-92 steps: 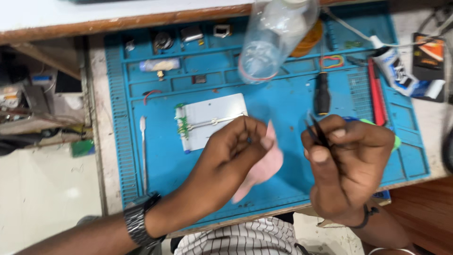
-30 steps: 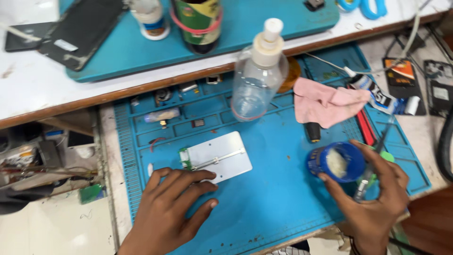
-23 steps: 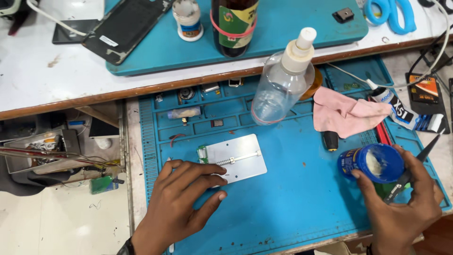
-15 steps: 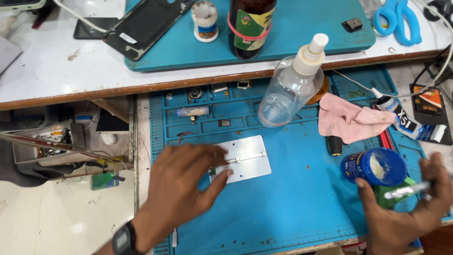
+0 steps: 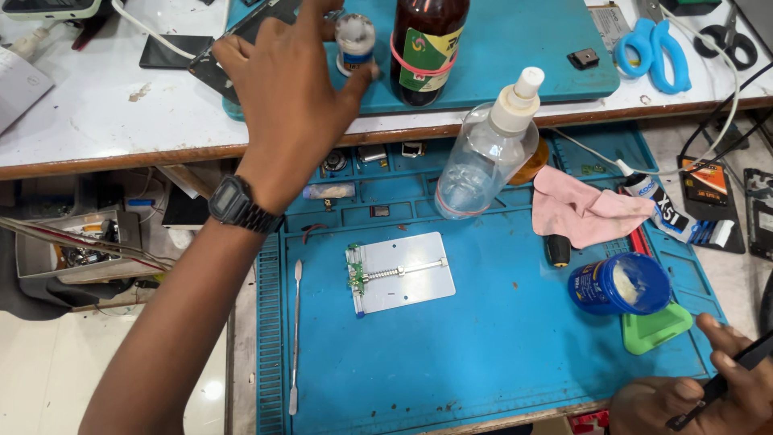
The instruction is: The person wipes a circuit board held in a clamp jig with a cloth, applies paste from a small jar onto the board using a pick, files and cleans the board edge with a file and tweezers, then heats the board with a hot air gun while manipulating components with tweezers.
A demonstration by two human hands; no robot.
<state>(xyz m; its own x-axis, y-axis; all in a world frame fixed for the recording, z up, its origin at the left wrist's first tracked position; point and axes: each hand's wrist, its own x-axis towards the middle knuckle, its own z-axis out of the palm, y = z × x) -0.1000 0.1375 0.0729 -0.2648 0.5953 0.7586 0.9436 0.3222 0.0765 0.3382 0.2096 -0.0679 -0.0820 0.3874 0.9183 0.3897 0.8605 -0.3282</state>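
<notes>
The left hand (image 5: 290,89) has moved up from the blue mat (image 5: 483,354) and now spreads wide, its thumb touching a small white bottle (image 5: 355,42). The right hand (image 5: 708,395) pinches black tweezers (image 5: 725,383).

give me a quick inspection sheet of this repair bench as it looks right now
surface: blue work mat on the lower bench
job's things: small white bottle on the upper mat, touched by the left hand; black tweezers in the right hand
clutter: metal holder plate, clear spray bottle, pink cloth, open blue jar, dark bottle, blue scissors
grippers: left open, fingers on the bottle; right closed on tweezers
cables: white cable at right
surroundings: pale floor
</notes>
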